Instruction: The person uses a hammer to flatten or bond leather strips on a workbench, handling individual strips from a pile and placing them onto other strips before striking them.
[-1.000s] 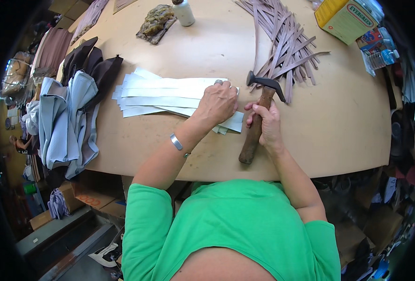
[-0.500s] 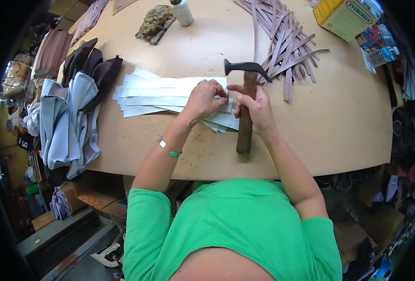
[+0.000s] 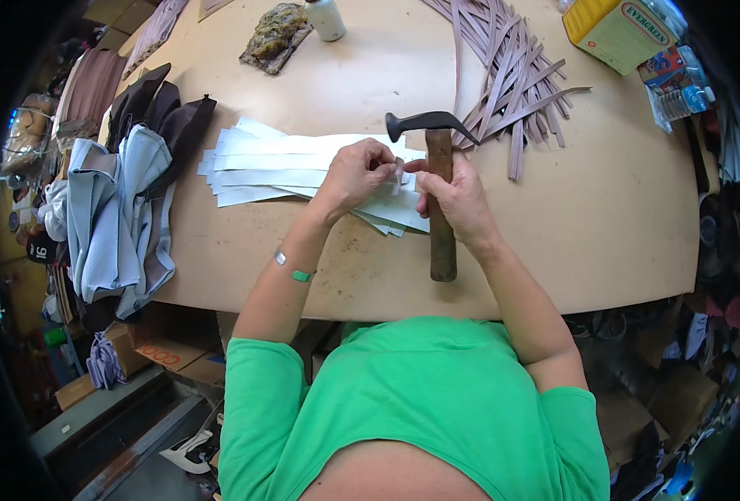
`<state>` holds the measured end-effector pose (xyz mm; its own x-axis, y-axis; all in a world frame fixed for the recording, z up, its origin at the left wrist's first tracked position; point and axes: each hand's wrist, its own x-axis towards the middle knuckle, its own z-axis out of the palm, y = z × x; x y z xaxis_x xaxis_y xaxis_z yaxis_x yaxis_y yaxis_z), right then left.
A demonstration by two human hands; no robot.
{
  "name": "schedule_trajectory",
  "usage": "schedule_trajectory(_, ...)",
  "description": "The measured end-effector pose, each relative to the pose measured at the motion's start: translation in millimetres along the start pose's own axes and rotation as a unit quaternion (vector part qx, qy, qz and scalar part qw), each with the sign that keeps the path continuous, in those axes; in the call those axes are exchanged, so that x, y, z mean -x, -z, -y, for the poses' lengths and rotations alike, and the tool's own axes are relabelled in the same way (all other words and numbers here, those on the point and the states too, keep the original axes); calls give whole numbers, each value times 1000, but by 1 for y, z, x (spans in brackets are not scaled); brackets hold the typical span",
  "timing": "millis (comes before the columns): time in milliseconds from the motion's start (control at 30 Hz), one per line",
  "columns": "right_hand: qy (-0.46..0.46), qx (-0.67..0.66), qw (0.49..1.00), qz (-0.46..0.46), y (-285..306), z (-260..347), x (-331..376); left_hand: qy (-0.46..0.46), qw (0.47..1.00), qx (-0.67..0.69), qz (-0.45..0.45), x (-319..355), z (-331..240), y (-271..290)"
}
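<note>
My right hand (image 3: 463, 199) is wrapped round the wooden handle of a hammer (image 3: 442, 246), held upright with its black metal head at the top. My left hand (image 3: 358, 174) is pinched at the right end of a stack of pale, whitish strips (image 3: 261, 162), and the turned-up end of one strip (image 3: 396, 177) shows between its fingertips. The fingertips of both hands nearly meet there. Fanned unevenly, the strips lie across the table (image 3: 553, 242); their middle is partly hidden by my left hand.
Thin mauve strips (image 3: 516, 92) lie heaped at the far right, near a yellow tin (image 3: 620, 33) and a plastic bottle (image 3: 685, 102). Light blue pieces (image 3: 119, 217) and dark pieces (image 3: 178, 134) are piled at the left. A white bottle (image 3: 325, 18) stands beside a stained lump (image 3: 275, 37).
Both hands have shifted slightly, and the hammer has turned a little in my right hand. A strip's end now shows bent up at my left fingertips.
</note>
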<state>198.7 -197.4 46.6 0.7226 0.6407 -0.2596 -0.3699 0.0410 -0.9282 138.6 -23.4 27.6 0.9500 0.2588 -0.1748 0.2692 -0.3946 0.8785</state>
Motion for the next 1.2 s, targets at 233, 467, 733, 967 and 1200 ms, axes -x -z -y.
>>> schedule_trajectory(233,-94,-8,995,22,-3,-8,7,-2,999,-38,17,-1,-10,-1)
schedule_trajectory(467,-98,30,994,27,4,-9,8,70,985,160,-14,0,2,36)
schedule_trajectory(733,-9,-45,999,-3,-1,-8,12,3,959,279,-52,19,14,82)
schedule_trajectory(967,58,-93,994,21,-4,11,-5,-27,990,-131,-39,19,-9,-2)
schedule_trajectory(1200,-51,-9,999,-18,-3,-13,-18,1,997,-64,-40,11,-4,4)
